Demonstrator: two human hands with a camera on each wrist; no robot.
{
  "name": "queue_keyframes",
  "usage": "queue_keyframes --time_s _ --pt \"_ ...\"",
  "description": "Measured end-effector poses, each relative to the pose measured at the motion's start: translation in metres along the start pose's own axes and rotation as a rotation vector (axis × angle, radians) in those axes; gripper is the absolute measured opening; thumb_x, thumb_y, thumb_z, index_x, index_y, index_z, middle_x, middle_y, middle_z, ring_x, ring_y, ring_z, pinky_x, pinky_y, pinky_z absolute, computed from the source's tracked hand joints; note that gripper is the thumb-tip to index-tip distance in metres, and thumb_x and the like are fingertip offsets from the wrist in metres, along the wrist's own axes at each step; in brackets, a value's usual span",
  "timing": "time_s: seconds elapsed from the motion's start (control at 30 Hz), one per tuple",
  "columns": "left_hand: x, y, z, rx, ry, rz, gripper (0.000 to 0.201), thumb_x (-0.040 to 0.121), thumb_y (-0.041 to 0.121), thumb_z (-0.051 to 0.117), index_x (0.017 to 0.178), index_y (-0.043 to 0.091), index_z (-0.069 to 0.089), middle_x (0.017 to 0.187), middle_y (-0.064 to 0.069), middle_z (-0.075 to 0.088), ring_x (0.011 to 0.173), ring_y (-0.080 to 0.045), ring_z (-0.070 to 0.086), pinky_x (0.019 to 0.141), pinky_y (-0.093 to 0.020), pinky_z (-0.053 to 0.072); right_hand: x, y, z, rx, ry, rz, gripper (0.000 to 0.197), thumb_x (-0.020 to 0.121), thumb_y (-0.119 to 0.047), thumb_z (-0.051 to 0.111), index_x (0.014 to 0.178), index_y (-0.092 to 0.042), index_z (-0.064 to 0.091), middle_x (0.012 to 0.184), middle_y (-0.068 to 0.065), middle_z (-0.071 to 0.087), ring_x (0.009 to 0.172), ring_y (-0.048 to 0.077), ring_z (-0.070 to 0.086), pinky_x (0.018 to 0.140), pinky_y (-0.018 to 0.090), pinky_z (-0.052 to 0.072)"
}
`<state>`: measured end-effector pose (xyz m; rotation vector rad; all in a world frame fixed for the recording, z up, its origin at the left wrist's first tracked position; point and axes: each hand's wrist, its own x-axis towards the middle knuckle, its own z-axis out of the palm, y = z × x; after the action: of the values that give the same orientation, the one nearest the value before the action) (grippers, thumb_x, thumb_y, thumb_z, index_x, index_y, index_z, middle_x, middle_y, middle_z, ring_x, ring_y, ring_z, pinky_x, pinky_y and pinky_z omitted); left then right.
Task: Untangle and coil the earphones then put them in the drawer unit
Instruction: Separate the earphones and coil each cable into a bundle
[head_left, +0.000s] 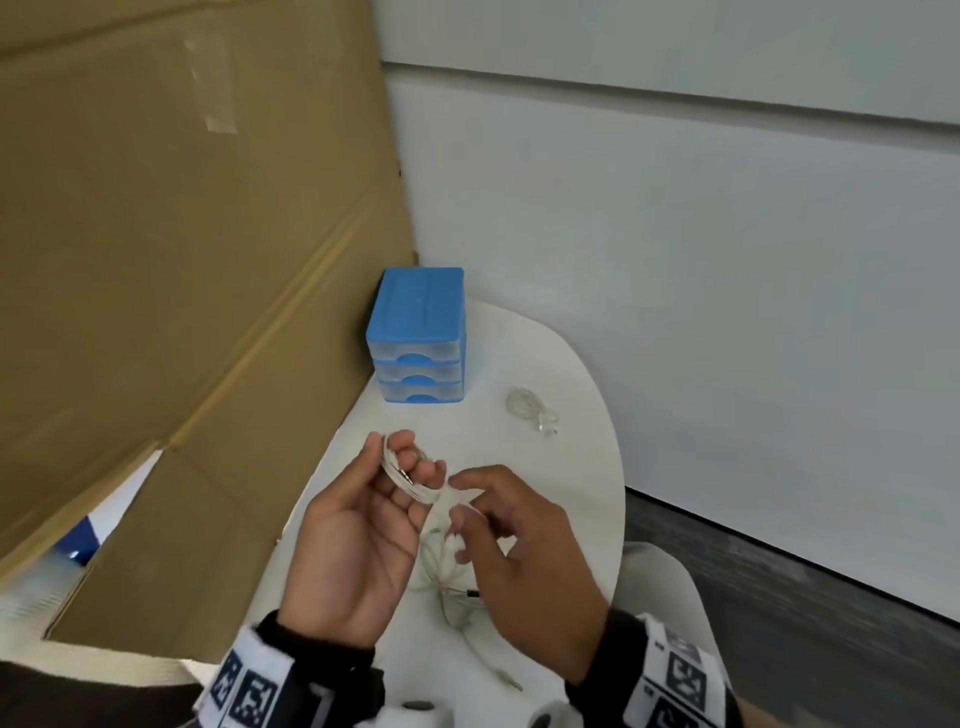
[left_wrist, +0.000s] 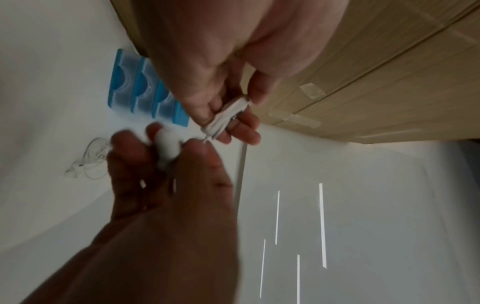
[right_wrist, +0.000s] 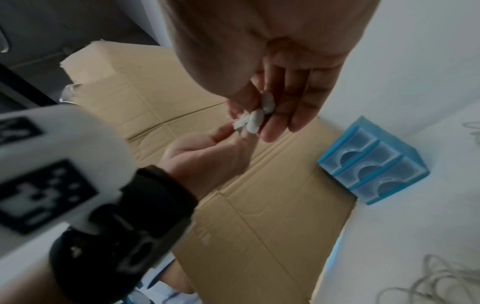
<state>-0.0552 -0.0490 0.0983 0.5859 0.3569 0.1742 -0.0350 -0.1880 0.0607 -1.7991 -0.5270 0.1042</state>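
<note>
White earphones (head_left: 415, 480) are partly wound into a coil round the fingers of my left hand (head_left: 376, 499), which grips the loops (left_wrist: 226, 115) above the table. Just to the right, my right hand (head_left: 493, 519) pinches the two earbuds (right_wrist: 258, 117) at the cable's free end, seen as a white blur (left_wrist: 167, 147) in the left wrist view. The blue drawer unit (head_left: 418, 338) stands at the back of the white round table (head_left: 587, 467) with all three clear drawers (right_wrist: 371, 166) closed. It is beyond both hands.
A second coiled pair of earphones (head_left: 530, 410) lies to the right of the drawer unit. More loose tangled cable (head_left: 447, 577) lies on the table under my hands. A large cardboard box (head_left: 182, 260) walls off the left side. A white wall stands behind.
</note>
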Motion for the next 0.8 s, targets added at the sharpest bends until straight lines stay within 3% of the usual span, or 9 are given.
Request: queue_keyframes --time_s 0.1,0.2,0.33,0.43,0.5,0.53,0.57,0.67,0.8 --pt "0.004 -0.010 -0.002 -0.054 0.066 -0.048 0.022 0.094 0.027 0.050 0.084 0.011 0.061 0.072 -0.001 0.055 0.071 -0.014 0.063 0.081 -0.029 0.058 -0.004 -0.016 0.011 0.057 0.037 0.001 0.007 0.092 -0.028 0.061 0.089 -0.026 0.055 0.066 0.003 0.067 0.057 0.025 0.064 0.061 0.044 0.052" --pt "0.006 -0.012 -0.004 -0.130 0.087 -0.137 0.024 0.094 0.031 0.050 0.081 0.015 0.061 0.068 0.002 0.053 0.074 -0.014 0.063 0.092 -0.030 0.046 -0.004 -0.029 0.011 -0.018 -0.013 -0.084 0.014 0.095 -0.034 0.054 0.092 -0.022 0.063 0.075 -0.005 0.070 0.058 0.010 0.059 0.058 0.031 0.051" --pt "0.005 -0.011 -0.008 -0.239 0.081 -0.246 0.024 0.094 0.030 0.048 0.078 0.015 0.059 0.064 0.005 0.052 0.065 -0.012 0.062 0.073 -0.024 0.056 -0.004 -0.034 0.009 -0.361 -0.109 -0.277 0.018 0.098 -0.028 0.044 0.105 -0.023 0.060 0.087 -0.007 0.069 0.074 0.013 0.063 0.065 0.035 0.051" --pt "-0.001 -0.015 -0.011 -0.393 0.030 -0.379 0.028 0.096 0.032 0.049 0.080 0.014 0.064 0.069 0.005 0.057 0.061 -0.014 0.065 0.063 -0.034 0.061 -0.001 -0.036 0.006 -0.236 -0.123 -0.201 0.014 0.096 -0.032 0.049 0.109 -0.027 0.053 0.096 -0.010 0.070 0.082 0.008 0.066 0.067 0.027 0.052" --pt "-0.003 -0.020 -0.013 -0.390 0.006 -0.418 0.025 0.095 0.030 0.052 0.083 0.013 0.065 0.075 0.005 0.061 0.075 -0.010 0.064 0.086 -0.028 0.056 0.001 -0.035 0.005 -0.267 -0.164 -0.192 0.027 0.096 -0.037 0.043 0.109 -0.020 0.060 0.105 -0.004 0.072 0.095 0.015 0.068 0.074 0.033 0.053" --pt "-0.002 -0.023 -0.016 -0.356 0.043 -0.407 0.025 0.094 0.029 0.052 0.081 0.013 0.065 0.076 0.005 0.059 0.080 -0.007 0.059 0.100 -0.021 0.045 0.001 -0.033 0.005 -0.310 -0.190 -0.206 0.029 0.096 -0.037 0.041 0.105 -0.019 0.063 0.105 0.000 0.072 0.095 0.020 0.068 0.075 0.038 0.053" --pt "-0.001 -0.025 -0.017 -0.314 0.094 -0.387 0.026 0.093 0.030 0.052 0.077 0.013 0.063 0.074 0.005 0.055 0.079 -0.006 0.054 0.102 -0.018 0.038 0.001 -0.033 0.006 -0.362 -0.222 -0.224 0.028 0.095 -0.036 0.042 0.099 -0.019 0.064 0.100 0.001 0.073 0.089 0.022 0.068 0.074 0.040 0.053" --pt "0.004 -0.032 -0.019 -0.184 0.229 -0.360 0.035 0.091 0.033 0.054 0.060 0.017 0.052 0.058 0.007 0.039 0.054 -0.009 0.044 0.068 -0.019 0.042 -0.001 -0.034 0.003 -0.379 -0.263 -0.197 0.022 0.089 -0.038 0.055 0.086 -0.021 0.067 0.078 -0.007 0.071 0.064 0.012 0.062 0.066 0.034 0.051" --pt "0.004 -0.030 -0.022 -0.177 0.249 -0.329 0.041 0.089 0.029 0.055 0.052 0.017 0.043 0.044 0.006 0.028 0.029 -0.007 0.027 0.033 -0.015 0.034 0.014 -0.029 -0.015 -0.143 0.003 0.048 0.019 0.085 -0.030 0.071 0.071 -0.017 0.070 0.055 -0.016 0.061 0.049 0.003 0.053 0.055 0.015 0.041"
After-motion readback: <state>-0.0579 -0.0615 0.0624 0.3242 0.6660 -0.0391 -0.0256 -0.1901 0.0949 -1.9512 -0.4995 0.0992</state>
